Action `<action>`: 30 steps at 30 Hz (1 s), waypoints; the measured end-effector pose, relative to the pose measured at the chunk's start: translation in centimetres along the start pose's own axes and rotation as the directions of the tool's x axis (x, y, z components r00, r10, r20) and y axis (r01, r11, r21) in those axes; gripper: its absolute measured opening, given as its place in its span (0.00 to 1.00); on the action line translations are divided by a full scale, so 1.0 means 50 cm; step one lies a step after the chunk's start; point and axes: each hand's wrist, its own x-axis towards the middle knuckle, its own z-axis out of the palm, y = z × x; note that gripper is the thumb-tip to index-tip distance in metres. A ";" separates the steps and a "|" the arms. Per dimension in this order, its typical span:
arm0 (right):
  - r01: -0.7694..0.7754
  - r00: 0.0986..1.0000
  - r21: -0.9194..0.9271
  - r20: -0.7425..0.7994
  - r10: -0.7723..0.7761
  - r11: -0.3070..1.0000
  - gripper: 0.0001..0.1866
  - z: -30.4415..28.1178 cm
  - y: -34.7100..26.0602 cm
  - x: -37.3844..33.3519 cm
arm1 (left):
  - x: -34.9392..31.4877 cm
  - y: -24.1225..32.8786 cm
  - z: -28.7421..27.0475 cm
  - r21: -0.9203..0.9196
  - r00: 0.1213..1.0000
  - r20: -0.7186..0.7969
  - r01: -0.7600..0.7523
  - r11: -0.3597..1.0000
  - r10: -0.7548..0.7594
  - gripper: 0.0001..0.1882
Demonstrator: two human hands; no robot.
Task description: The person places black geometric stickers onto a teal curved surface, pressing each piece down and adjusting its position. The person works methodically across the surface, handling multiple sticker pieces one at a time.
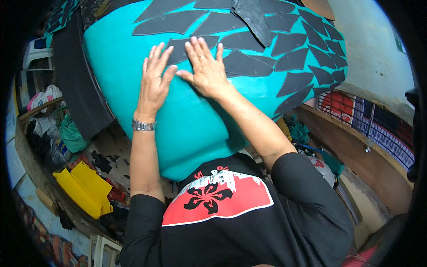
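Note:
A large teal sheet [187, 129] covers the work surface, and dark grey cut pieces [235, 22] with slanted, leaf-like outlines lie over its far and right parts. My left hand [155, 82], with a metal watch on its wrist, rests fingers extended at the left end of one dark piece [178, 54]. My right hand [204, 66] lies flat, fingers spread, across the middle of that same piece. The two hands are close together, thumbs almost meeting. Neither hand grips anything. A loose-looking dark piece [253, 22] overlaps others near the far edge.
A long black sheet [82, 80] hangs at the left. Below it are a yellow folded sheet [84, 189], a green plastic bag [72, 133] and dark scraps on the floor. On the right run a wooden ledge [347, 138] and a wire grille [369, 120] beside a pale wall.

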 end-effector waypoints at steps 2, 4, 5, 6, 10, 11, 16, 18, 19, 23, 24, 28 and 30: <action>-0.020 0.999 -0.021 0.024 0.021 1.000 0.46 -0.017 0.020 -0.010 | -0.004 -0.002 0.025 0.287 0.996 0.085 -0.024 0.957 -0.001 0.34; -0.014 0.999 0.036 0.036 0.013 0.999 0.42 -0.047 0.043 -0.009 | -0.008 -0.001 0.044 0.514 0.990 0.138 -0.051 0.857 -0.023 0.39; -0.024 0.997 0.098 0.074 0.016 0.995 0.38 -0.069 0.061 -0.008 | -0.007 0.002 0.050 0.515 0.993 0.112 -0.035 0.856 -0.027 0.40; -0.040 0.999 0.244 0.001 0.041 0.969 0.33 -0.099 0.082 -0.015 | -0.007 0.006 0.054 0.539 0.992 0.111 -0.004 0.842 -0.066 0.41; -0.107 0.994 0.194 0.007 0.108 0.975 0.44 -0.194 0.138 -0.084 | 0.016 0.026 0.082 0.684 0.988 0.094 0.025 0.729 -0.122 0.43; -0.084 0.996 0.156 0.017 0.083 0.984 0.47 -0.207 0.148 -0.106 | 0.026 0.025 0.090 0.639 0.983 0.144 -0.003 0.769 -0.116 0.43; -0.239 0.970 0.007 -0.045 0.239 0.971 0.48 -0.216 0.202 -0.154 | 0.057 0.009 0.134 0.492 0.993 0.093 -0.105 0.864 0.068 0.41; -0.266 0.964 0.022 0.000 0.266 0.964 0.46 -0.221 0.221 -0.158 | 0.056 0.007 0.138 0.510 0.993 0.107 -0.090 0.855 0.041 0.41; -0.311 0.950 0.026 0.035 0.310 0.950 0.45 -0.225 0.232 -0.153 | 0.056 0.009 0.138 0.510 0.993 0.108 -0.092 0.855 0.043 0.41; -0.247 0.943 0.179 -0.182 0.279 0.952 0.33 -0.237 0.257 -0.107 | 0.060 0.035 0.131 0.496 0.996 0.094 -0.054 0.867 0.009 0.39; -0.231 0.940 0.143 -0.223 0.259 0.962 0.30 -0.240 0.266 -0.087 | 0.061 0.049 0.134 0.507 0.995 0.088 -0.014 0.862 -0.036 0.38; -0.148 0.945 -0.007 -0.297 0.139 0.989 0.26 -0.216 0.297 0.020 | 0.090 0.110 0.164 0.354 0.997 0.021 -0.076 0.932 0.073 0.29; -0.210 0.969 -0.121 -0.155 0.190 0.970 0.20 -0.205 0.312 0.049 | 0.107 0.145 0.190 0.165 0.984 0.093 -0.167 0.972 0.153 0.25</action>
